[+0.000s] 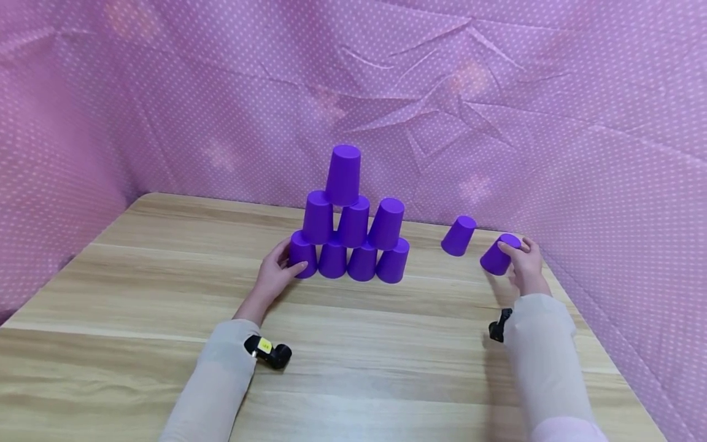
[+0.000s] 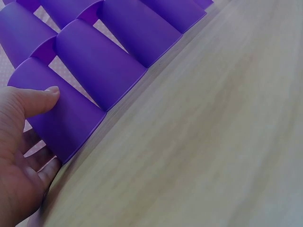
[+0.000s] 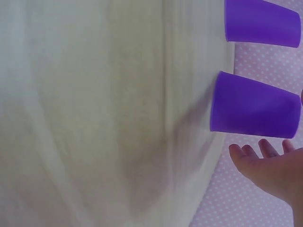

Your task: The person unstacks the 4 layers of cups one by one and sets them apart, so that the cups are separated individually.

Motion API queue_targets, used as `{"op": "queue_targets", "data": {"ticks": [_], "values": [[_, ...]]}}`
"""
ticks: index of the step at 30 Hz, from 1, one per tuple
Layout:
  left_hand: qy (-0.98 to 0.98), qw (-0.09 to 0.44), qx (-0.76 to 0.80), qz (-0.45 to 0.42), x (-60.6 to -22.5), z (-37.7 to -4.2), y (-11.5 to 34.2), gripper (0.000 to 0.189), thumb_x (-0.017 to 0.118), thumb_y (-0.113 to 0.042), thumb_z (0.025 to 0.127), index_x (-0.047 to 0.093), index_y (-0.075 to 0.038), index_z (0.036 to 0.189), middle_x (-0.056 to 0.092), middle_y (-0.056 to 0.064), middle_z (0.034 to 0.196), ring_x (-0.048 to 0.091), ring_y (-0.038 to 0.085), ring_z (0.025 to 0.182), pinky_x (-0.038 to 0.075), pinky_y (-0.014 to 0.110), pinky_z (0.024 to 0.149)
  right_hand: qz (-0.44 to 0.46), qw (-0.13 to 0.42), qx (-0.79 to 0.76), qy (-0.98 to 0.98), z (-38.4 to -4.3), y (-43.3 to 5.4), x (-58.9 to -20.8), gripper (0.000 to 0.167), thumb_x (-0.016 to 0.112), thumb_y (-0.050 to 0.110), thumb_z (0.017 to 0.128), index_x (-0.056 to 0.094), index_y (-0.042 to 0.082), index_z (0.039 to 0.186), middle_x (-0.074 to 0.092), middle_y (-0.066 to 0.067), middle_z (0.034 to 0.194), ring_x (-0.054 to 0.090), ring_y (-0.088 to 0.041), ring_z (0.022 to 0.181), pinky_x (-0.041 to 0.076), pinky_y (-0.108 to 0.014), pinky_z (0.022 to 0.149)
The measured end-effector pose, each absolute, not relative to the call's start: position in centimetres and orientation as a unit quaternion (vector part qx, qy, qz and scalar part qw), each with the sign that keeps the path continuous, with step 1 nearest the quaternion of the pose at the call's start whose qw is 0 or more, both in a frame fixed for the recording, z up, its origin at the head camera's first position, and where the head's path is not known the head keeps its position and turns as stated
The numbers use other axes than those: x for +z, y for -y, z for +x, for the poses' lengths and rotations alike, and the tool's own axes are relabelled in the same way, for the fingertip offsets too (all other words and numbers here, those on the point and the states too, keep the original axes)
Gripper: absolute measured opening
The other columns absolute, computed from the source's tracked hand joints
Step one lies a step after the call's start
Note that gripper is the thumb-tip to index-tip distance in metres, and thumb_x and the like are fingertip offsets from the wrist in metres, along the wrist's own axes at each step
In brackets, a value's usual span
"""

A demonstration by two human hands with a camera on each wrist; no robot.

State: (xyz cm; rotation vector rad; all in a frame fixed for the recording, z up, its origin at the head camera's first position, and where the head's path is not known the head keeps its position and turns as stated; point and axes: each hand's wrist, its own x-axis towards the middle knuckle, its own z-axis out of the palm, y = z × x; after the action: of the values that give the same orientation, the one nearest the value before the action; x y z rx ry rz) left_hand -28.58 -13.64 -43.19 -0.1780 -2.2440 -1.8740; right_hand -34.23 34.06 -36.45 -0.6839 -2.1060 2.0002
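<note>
Purple cups, all upside down, form a stack: several in the bottom row, three in the middle row, with a single top cup [image 1: 343, 177] over the left pair. My left hand [image 1: 270, 277] holds the leftmost bottom cup [image 2: 59, 116], its thumb [image 2: 40, 100] on the front and the other fingers round the outer side. To the right, my right hand [image 1: 527, 267] is beside the outermost loose cup [image 1: 497, 258], thumb near its top. In the right wrist view, a gap shows between that cup [image 3: 255, 106] and the fingers [image 3: 244, 158].
Another upside-down purple cup [image 1: 458, 236] stands between the stack and the right hand. Everything rests on a wood-grain table [image 1: 375, 356], whose back edge runs close behind the cups. Pink dotted cloth [image 1: 248, 110] hangs behind and at both sides.
</note>
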Motion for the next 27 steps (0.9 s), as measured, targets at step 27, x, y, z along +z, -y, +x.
{"op": "queue_targets", "data": {"ticks": [27], "values": [[0.761, 0.107, -0.636, -0.062, -43.1, -28.2, 13.3, 0.062, 0.062, -0.005, 0.078, 0.032, -0.004, 0.132, 0.037, 0.022, 0.127, 0.035, 0.031, 0.116, 0.029, 0.038, 0.097, -0.131, 0.118, 0.584, 0.792, -34.2, -32.5, -30.8, 0.082, 0.064, 0.024, 0.078, 0.010, 0.010, 0.138, 0.008, -0.015, 0.141, 0.010, -0.028, 0.127, 0.014, -0.036, 0.103]]}}
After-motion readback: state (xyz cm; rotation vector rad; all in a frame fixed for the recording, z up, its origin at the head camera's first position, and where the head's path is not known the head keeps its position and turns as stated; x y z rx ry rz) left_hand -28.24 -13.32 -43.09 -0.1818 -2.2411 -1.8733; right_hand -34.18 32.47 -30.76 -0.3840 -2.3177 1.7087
